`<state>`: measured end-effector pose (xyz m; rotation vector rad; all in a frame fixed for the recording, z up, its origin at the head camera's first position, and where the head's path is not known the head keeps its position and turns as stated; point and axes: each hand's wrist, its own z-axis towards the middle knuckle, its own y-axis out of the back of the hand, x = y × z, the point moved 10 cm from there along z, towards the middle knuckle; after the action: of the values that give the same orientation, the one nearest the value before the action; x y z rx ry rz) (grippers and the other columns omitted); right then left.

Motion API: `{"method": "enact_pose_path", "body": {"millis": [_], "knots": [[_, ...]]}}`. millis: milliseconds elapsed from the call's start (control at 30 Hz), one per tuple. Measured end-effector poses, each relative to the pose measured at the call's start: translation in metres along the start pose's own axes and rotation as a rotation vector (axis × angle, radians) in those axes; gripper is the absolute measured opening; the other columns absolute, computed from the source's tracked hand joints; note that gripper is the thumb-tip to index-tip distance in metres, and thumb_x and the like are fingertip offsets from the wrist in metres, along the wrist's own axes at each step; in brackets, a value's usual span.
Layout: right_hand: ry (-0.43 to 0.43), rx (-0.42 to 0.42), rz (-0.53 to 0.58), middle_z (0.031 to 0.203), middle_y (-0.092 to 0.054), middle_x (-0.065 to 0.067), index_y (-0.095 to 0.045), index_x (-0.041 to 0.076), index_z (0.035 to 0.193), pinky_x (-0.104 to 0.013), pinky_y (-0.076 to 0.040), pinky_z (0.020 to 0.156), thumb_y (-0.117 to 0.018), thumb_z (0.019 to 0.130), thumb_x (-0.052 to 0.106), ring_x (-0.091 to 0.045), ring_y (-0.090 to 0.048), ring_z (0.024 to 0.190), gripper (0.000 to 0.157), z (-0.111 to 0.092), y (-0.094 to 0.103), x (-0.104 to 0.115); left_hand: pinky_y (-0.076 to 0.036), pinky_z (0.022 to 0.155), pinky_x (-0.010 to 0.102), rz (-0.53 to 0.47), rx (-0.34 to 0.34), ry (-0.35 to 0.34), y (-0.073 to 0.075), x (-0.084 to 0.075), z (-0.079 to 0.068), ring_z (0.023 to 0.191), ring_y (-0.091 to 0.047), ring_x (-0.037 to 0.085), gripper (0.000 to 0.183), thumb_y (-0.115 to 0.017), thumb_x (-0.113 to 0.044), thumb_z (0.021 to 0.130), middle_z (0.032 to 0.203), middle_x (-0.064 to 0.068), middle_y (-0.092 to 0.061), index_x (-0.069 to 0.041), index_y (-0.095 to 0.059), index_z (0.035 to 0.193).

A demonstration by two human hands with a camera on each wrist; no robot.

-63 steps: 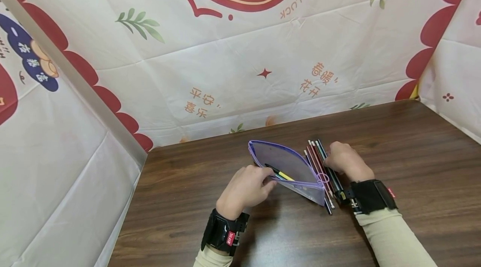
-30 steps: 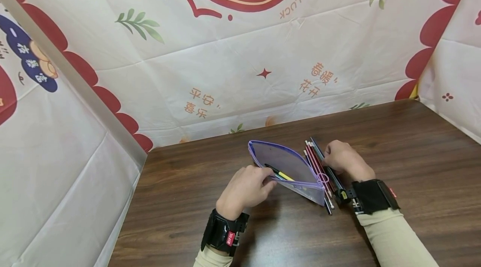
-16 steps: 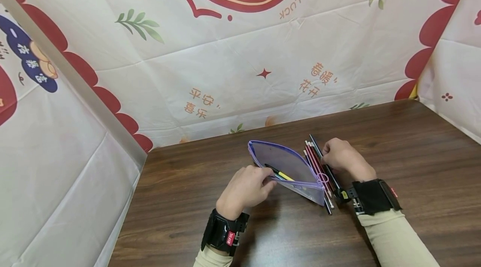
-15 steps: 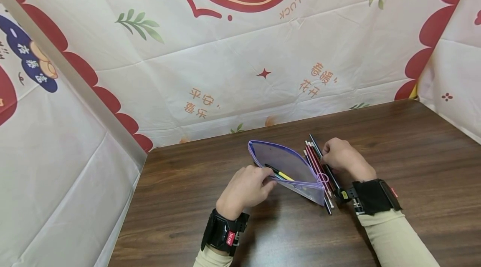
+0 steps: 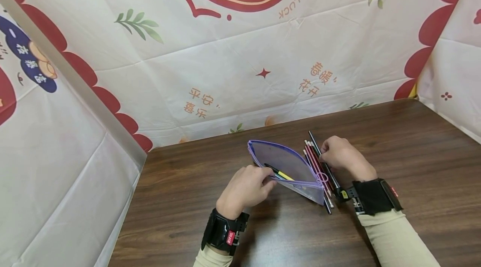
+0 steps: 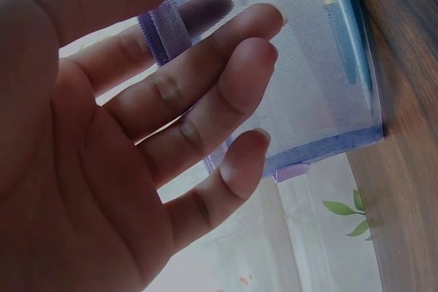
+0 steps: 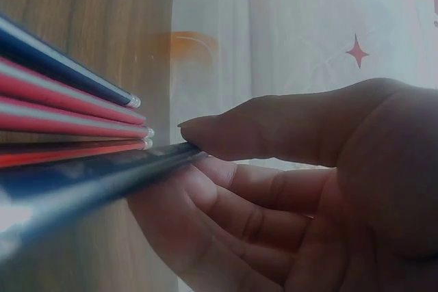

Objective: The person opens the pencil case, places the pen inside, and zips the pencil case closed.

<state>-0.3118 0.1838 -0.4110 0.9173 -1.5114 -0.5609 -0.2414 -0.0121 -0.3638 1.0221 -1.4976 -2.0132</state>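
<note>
My left hand point(image 5: 246, 190) pinches the zip edge of a purple-trimmed mesh pencil pouch point(image 5: 287, 160). In the left wrist view the index finger shows through the mesh point(image 6: 294, 100), while the other fingers stay outside. The pouch gapes at its top, and a black-and-yellow pen point(image 5: 283, 175) lies within it. At the right, my right hand point(image 5: 342, 154) pinches a dark pencil point(image 5: 315, 145) between thumb and fingers. The right wrist view shows the dark pencil point(image 7: 89, 182) beside several red and dark pencils point(image 7: 75, 115), their metal-capped ends level with one another.
The red and dark pencils point(image 5: 313, 160) lie against the pouch's right end, and a pink ring point(image 5: 322, 178) hangs over them. Behind the brown wooden table point(image 5: 188, 204) stands a white printed cloth point(image 5: 158, 87); more cloth walls the left and right sides.
The right hand has shifted slightly up and left, and the dark pencil in its fingers has slid farther toward the back, past the other pencils. The left hand and pouch have stayed put.
</note>
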Motion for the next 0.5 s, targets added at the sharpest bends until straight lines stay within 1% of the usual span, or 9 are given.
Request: {"method": "enact_pose_path", "body": {"millis": [267,500], "knots": [[0.020,-0.016,-0.028,0.066,-0.051,-0.005,-0.058,0.001,0.079,-0.031,-0.039,0.052,-0.056,0.084,0.006,-0.016,-0.048,0.056,0.008,-0.001,0.005,0.007,-0.029,0.043,0.017,0.010,0.001,-0.003,0.000,0.000,0.000,0.047,-0.039,0.001,0.015,-0.061,-0.026,0.089,0.062,-0.009,-0.050,-0.014,-0.069,0.093],[0.007,-0.014,-0.022,0.069,-0.057,-0.006,-0.058,-0.001,0.085,-0.031,-0.042,0.053,-0.054,0.086,0.007,-0.015,-0.054,0.056,0.009,-0.005,0.008,0.012,-0.028,0.043,0.017,0.008,0.000,0.001,0.000,0.000,0.000,0.047,-0.039,0.001,0.013,-0.062,-0.025,0.089,0.062,-0.009,-0.049,-0.014,-0.069,0.092]]}}
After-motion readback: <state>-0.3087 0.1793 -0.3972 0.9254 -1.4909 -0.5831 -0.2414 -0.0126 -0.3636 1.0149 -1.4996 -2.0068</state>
